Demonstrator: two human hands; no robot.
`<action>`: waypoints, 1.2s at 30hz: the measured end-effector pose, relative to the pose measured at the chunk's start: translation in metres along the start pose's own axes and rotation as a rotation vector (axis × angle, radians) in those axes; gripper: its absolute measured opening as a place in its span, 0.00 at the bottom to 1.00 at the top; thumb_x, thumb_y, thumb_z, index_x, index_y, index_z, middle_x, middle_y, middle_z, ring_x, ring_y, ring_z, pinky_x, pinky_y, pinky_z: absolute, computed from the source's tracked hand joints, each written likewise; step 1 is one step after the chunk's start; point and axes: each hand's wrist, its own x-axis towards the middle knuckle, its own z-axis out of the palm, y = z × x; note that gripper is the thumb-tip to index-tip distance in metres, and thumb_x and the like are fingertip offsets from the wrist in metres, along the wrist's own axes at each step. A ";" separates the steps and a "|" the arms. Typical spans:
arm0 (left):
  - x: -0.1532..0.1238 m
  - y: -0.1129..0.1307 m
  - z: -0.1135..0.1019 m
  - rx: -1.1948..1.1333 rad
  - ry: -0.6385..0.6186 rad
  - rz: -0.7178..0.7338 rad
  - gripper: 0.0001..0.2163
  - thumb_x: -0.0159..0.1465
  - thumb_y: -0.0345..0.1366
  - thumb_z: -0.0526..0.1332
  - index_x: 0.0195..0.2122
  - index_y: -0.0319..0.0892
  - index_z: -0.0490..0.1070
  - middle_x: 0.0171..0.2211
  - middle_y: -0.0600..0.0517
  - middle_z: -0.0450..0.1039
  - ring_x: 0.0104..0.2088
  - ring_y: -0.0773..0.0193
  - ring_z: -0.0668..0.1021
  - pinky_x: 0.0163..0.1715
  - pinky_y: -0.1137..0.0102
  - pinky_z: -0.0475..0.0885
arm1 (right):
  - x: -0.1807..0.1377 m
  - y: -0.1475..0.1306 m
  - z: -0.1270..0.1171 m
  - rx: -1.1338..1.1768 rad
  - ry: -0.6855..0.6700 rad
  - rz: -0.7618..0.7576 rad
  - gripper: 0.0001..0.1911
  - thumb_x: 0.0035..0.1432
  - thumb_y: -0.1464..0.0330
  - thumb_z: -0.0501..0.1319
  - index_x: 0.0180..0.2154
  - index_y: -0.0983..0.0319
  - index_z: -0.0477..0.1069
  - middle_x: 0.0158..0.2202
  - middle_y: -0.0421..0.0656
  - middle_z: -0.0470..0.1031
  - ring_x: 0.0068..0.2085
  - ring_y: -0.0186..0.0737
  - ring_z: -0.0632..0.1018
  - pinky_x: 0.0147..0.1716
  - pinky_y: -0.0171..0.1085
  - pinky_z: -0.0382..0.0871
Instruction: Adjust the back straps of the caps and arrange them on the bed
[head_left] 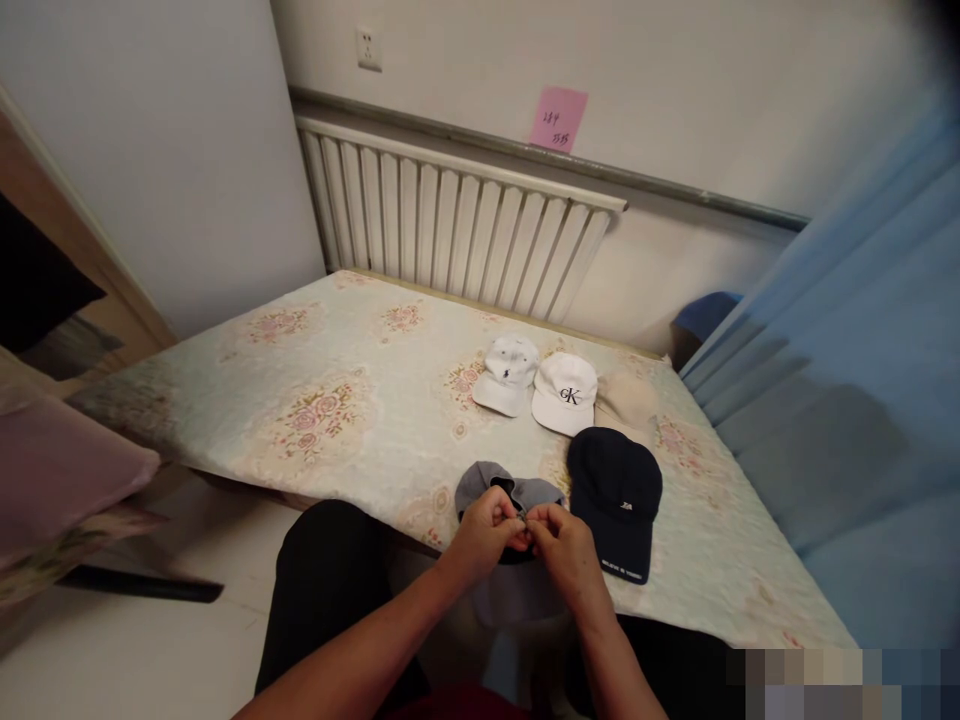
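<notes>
A grey cap (480, 485) lies at the near edge of the bed, its back strap opening facing up and its brim hanging toward my lap. My left hand (487, 525) pinches one side of the strap at the back of this cap. From the other side, my right hand (559, 540) pinches the strap too, fingertips almost meeting the left ones. The buckle is mostly hidden by my fingers. Just right of my right hand rests a navy cap (615, 480) with small white lettering on its brim.
Behind the navy cap are a white cap with a small dark emblem (508, 370), a white cap with black letters (566, 390) and a beige cap (628, 400). A radiator (457, 220) lines the wall. A blue curtain (862, 380) hangs at the right.
</notes>
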 end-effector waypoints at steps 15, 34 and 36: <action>-0.003 0.005 -0.006 0.047 -0.138 0.024 0.05 0.53 0.29 0.59 0.31 0.40 0.64 0.20 0.55 0.73 0.22 0.67 0.77 0.25 0.72 0.73 | -0.001 -0.001 -0.006 0.108 -0.237 0.058 0.07 0.52 0.66 0.55 0.24 0.61 0.65 0.16 0.35 0.67 0.17 0.30 0.64 0.18 0.31 0.55; -0.004 0.022 -0.001 0.028 -0.167 -0.062 0.09 0.52 0.34 0.63 0.30 0.41 0.62 0.17 0.58 0.70 0.20 0.68 0.76 0.23 0.73 0.73 | -0.003 0.005 -0.021 0.119 -0.136 0.040 0.08 0.50 0.64 0.58 0.30 0.62 0.70 0.19 0.36 0.67 0.20 0.32 0.65 0.20 0.32 0.57; -0.004 0.021 0.000 0.034 -0.171 -0.063 0.09 0.51 0.34 0.63 0.30 0.41 0.62 0.18 0.58 0.70 0.20 0.68 0.76 0.23 0.73 0.72 | -0.005 0.006 -0.015 0.096 -0.129 0.023 0.07 0.49 0.65 0.58 0.29 0.62 0.69 0.19 0.35 0.64 0.21 0.33 0.64 0.21 0.32 0.56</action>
